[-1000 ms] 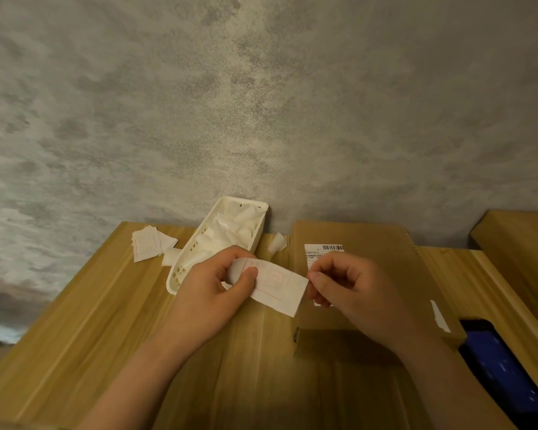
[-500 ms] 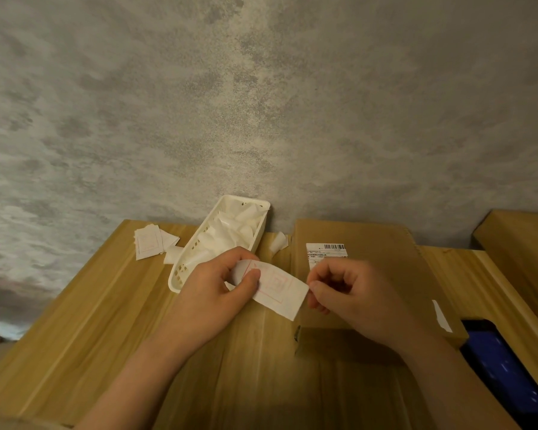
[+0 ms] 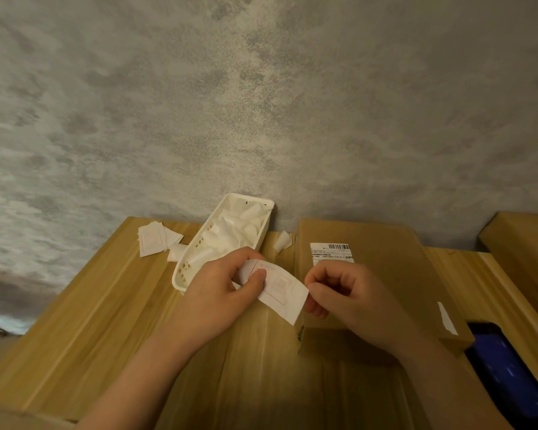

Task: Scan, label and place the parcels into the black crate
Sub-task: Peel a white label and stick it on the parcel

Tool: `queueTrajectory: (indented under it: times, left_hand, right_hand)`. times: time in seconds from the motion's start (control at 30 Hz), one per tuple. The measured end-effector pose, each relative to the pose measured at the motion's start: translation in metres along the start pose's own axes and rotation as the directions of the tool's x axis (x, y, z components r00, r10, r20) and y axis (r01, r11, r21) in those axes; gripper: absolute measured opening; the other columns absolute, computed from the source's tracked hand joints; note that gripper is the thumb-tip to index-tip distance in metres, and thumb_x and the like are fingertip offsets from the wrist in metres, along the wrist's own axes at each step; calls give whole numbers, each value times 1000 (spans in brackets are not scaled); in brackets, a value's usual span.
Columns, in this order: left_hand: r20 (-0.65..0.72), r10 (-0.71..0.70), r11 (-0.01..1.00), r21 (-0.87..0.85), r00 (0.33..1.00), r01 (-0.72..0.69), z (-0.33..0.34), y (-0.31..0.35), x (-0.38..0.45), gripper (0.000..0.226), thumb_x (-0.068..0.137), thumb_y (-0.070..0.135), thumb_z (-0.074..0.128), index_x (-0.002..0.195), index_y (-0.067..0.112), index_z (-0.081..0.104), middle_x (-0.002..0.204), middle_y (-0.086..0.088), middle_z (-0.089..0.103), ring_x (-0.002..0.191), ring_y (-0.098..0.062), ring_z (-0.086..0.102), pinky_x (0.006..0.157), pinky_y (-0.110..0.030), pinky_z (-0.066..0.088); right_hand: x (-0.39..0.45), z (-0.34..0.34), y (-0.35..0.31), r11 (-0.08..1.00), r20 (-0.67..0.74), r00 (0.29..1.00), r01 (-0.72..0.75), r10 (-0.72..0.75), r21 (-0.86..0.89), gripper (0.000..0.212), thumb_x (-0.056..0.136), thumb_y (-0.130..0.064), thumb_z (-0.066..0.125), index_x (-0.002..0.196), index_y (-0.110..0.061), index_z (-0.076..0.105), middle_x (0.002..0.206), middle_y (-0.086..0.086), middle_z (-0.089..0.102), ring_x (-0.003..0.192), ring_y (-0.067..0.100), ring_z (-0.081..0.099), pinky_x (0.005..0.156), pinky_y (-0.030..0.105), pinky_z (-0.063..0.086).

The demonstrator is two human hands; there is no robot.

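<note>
- Left hand (image 3: 221, 293) pinches one end of a white label (image 3: 280, 288).
- Right hand (image 3: 351, 301) pinches its other edge.
- Box (image 3: 382, 265) lies on the surface (image 3: 106, 321) beneath.

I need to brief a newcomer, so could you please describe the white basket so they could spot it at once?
On the wooden table, against the grey wall, the white basket lies left of the cardboard parcel. It alone is slotted plastic, filled with white paper scraps.
</note>
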State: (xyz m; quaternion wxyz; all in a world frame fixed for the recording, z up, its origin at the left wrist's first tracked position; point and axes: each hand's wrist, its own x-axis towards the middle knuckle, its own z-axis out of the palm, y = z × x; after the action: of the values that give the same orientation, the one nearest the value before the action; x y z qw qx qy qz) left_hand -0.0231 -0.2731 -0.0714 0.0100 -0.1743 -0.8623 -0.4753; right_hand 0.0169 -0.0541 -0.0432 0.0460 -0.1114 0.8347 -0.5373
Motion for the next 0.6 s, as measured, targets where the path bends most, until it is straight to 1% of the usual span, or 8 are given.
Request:
queueTrajectory:
  times: [0.13,0.33,0.6]
  left_hand:
    - [1,-1,1000,1,1000,1,-4,-3,0,11,96,39,53,97,37,63,96,31,67,101,9,62,72,-20,57]
    - [10,14,1000,16,1000,-14,-4,-5,0,11,96,41,53,95,38,63,96,29,68,101,8,63,72,-22,58]
    - [8,10,1000,16,1000,-10,-3,-2,0,10,96,40,52,93,39,62,92,28,69,103,14,60,68,-17,56]
  right_hand:
    - [-1,-3,1,999,30,1000,-1,3,-42,14,93,-11,60,84,-20,68,77,-1,72,73,13,69,66,23,54]
    - [1,-3,2,996,32,999,-1,4,-92,12,93,-15,61,84,-22,68,77,-5,72,74,11,70,67,24,55]
    - [1,-6,1,995,46,999,8,-3,-103,13,93,-15,61,83,-20,68,76,-3,72,73,11,70,66,21,55]
